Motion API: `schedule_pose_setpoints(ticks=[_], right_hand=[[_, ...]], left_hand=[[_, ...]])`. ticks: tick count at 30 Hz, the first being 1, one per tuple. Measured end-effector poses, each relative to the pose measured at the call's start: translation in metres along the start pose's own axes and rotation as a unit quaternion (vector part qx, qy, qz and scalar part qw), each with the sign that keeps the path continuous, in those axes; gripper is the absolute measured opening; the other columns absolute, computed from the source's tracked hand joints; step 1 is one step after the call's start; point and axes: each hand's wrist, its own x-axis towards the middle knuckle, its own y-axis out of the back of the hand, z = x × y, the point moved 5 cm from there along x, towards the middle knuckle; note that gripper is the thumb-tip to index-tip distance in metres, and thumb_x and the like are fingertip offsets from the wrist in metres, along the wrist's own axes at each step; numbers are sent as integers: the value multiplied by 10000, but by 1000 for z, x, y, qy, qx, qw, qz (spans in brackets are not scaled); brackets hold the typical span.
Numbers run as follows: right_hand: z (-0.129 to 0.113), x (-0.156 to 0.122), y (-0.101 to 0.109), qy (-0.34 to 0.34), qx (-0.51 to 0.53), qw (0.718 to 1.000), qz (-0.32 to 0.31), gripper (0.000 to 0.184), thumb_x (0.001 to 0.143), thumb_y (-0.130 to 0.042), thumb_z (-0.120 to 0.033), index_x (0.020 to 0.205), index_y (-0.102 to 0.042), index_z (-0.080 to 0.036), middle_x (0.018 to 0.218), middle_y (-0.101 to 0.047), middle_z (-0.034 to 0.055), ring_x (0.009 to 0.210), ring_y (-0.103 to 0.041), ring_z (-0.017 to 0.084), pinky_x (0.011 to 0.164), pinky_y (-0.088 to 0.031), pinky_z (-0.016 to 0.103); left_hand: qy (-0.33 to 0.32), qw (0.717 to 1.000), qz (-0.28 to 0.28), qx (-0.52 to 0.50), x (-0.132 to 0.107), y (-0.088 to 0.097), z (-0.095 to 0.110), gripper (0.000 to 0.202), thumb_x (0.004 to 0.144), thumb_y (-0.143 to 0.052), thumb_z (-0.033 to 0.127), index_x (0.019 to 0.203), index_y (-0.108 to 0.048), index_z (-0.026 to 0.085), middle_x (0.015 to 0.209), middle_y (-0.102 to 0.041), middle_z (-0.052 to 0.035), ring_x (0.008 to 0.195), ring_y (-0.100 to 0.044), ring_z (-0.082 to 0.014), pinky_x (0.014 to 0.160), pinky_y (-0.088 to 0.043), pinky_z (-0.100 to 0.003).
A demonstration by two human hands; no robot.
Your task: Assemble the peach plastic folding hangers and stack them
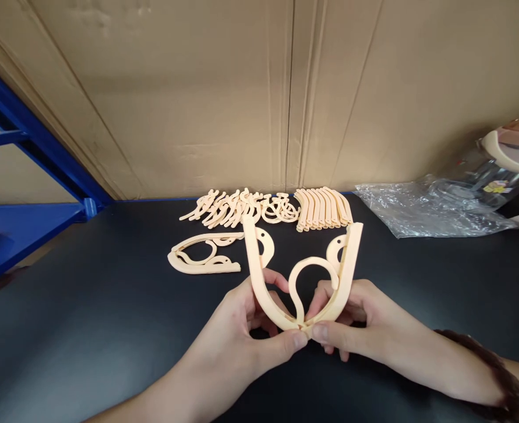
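Both hands are near the centre of the frame, pinching one cream-coloured, smooth plastic-looking hanger with two curved arms [255, 273]. It is held up above a matte black tabletop [109, 323], its arms spread upward in a U. The left hand [245, 338] grasps the lower left curve, thumb against the bottom joint and fingers bent behind it. The right hand [365, 326] grips the lower right curve likewise, the two thumb tips near each other. Between the arms rises a cream question-mark-shaped hook [314, 262], its stem meeting the joint. A dark brown, blurred band [484, 359] circles the right wrist at lower right.

Left of centre, a second cream hanger, its arms folded close together [201, 269], lies on the tabletop. Behind, at mid-frame, are a loose row of slender bent cream pieces [241, 205] and, right of it, a neat row of curved cream arm pieces [318, 208]. A crinkled clear plastic bag [400, 208] lies at the right, blue metal framing [30, 117] stands at upper left, and tan cardboard [197, 117] fills the background
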Motion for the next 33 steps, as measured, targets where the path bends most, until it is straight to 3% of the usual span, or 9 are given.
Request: schedule_pose_setpoints(ticks=[6,9,12,15,19,23,27,33], right_hand=[[-8,5,27,101,11,988,115,365,915,-531,-476,729,-558,-163,641,-541,-17,541,-531,98,504,-469,223],[-8,5,26,97,7,992,84,352,926,-522,-461,732,-539,-167,622,-534,-24,530,-515,93,512,-446,223],[-9,4,18,89,-6,995,37,343,920,-538,-447,718,-529,-171,616,-518,-32,530,-498,87,528,-434,221],[-11,3,14,79,-25,996,22,314,909,-555,-445,744,-536,-178,653,-513,-30,562,-501,93,554,-447,224],[-16,2,21,106,-50,990,79,266,904,-555,-473,890,-548,-207,728,-535,-20,613,-512,105,572,-453,224],[-18,0,29,127,-65,982,126,305,941,-491,-467,797,-534,-201,708,-531,-13,606,-514,102,583,-448,224],[-16,1,28,115,-49,986,108,330,938,-497,-463,759,-532,-188,664,-525,-19,537,-494,91,533,-426,225],[-18,-1,26,122,-55,986,98,339,948,-492,-439,762,-563,-164,662,-561,-8,495,-486,72,508,-410,216]], left_hand=[[15,999,-33,14,1,2,3,404,728,-761,221,1063,-534,218,905,-707,16,880,-669,-171,832,-504,-295],[-25,999,-46,-2,2,6,12,341,797,-709,327,1087,-575,208,953,-717,-18,927,-672,-193,871,-503,-310],[-78,996,22,-27,5,21,21,280,907,-549,417,1055,-612,187,967,-712,-50,888,-681,-203,798,-540,-302],[-93,993,70,-11,6,31,22,273,903,-573,376,1113,-606,205,867,-705,-19,782,-680,-168,690,-561,-249],[-81,995,57,-13,6,30,21,260,894,-591,370,1098,-607,211,853,-701,-16,774,-677,-157,670,-572,-227],[-63,997,43,-26,5,27,21,202,889,-596,367,1006,-607,202,817,-671,-4,739,-669,-150,637,-580,-225],[-58,997,23,-41,6,25,21,187,908,-562,361,867,-579,179,784,-655,-9,732,-663,-153,591,-581,-223],[-67,996,11,-53,6,24,19,204,912,-561,345,811,-550,168,751,-677,-16,687,-664,-143,578,-568,-217]])
